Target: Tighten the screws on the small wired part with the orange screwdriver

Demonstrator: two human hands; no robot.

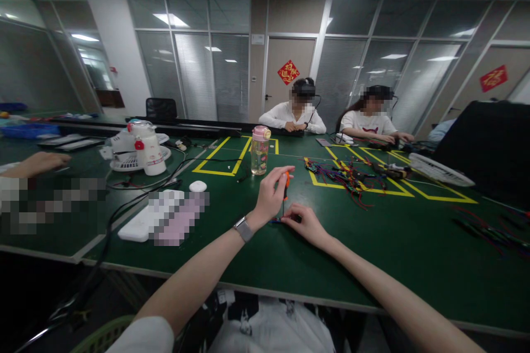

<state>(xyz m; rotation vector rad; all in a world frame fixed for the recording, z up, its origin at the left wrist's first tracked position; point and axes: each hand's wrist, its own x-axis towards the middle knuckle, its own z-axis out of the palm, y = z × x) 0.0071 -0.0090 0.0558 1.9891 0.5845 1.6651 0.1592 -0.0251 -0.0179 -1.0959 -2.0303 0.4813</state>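
In the head view, a slim tool with an orange and black handle (286, 187), apparently a screwdriver, is held nearly upright in the left hand (271, 194), its handle gripped by the fingers. Its shaft is directed down to a small bluish part (275, 222) lying on the green table (248, 259), before the wearer. The right hand (305, 224) is lowered beside the shaft's lower end, thumb and fingers drawn narrow; whether the part itself is pinched cannot be told. The step in hand is judged to be the seating or turning of a fastener; contact at the tip is not resolved. For the next move, an upright shaft, light downward pressure and a steadied part are called for. Wired assemblies (351, 175) are noted farther off to the right, and a drink bottle (260, 151) just beyond the left hand.
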